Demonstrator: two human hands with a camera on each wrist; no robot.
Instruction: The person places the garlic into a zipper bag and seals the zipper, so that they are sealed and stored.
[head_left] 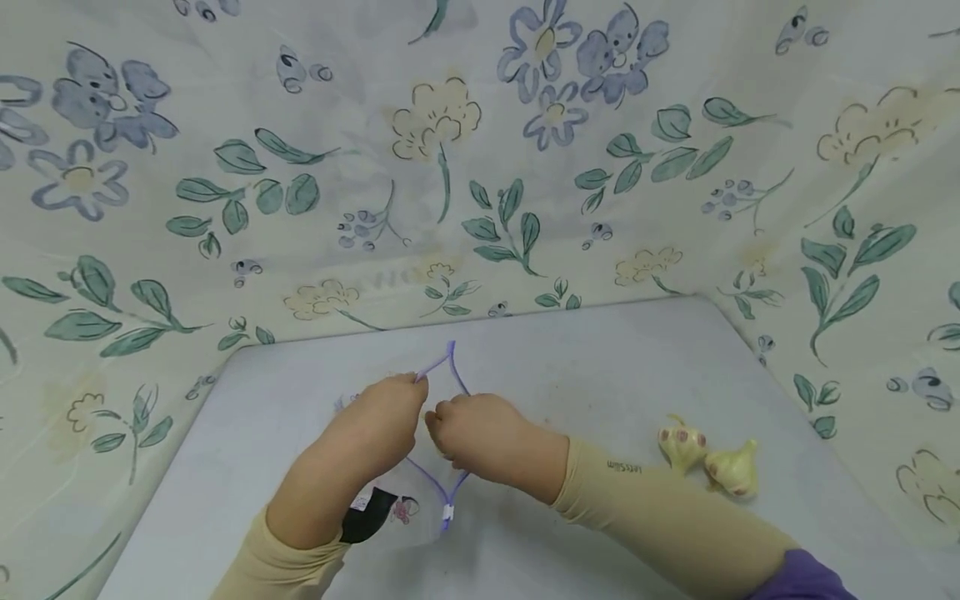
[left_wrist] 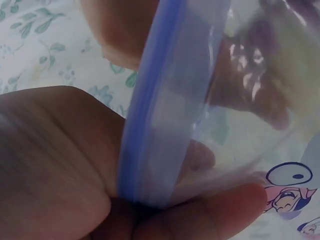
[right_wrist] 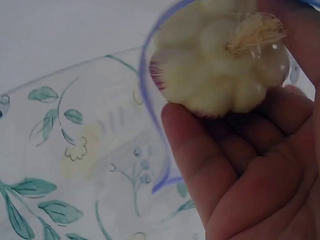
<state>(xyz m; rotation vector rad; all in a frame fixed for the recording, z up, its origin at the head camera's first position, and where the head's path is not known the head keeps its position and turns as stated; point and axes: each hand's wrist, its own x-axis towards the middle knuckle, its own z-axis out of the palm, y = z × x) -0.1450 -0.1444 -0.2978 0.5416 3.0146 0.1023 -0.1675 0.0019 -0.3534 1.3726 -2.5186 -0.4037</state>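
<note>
A clear zip bag with a purple-blue zip strip [left_wrist: 145,115] and printed cartoon figures is spread wide at its mouth. My left hand [head_left: 375,427] pinches the bag's rim on the left side, thumb and fingers on either face of the plastic. In the right wrist view a pale garlic bulb [right_wrist: 210,65] with purple streaks and a root tuft is gripped by my right hand [right_wrist: 255,165]. That hand is at the bag's mouth, with the zip edge beside the bulb. From the head view, my right hand [head_left: 487,435] mostly hides this bulb.
Two more garlic bulbs, one [head_left: 682,446] slightly behind the other [head_left: 732,472], lie on the white table [head_left: 600,358] at the right. A flowered cloth [head_left: 525,233] rises behind and beside the table. A black item [head_left: 369,518] shows by my left wrist.
</note>
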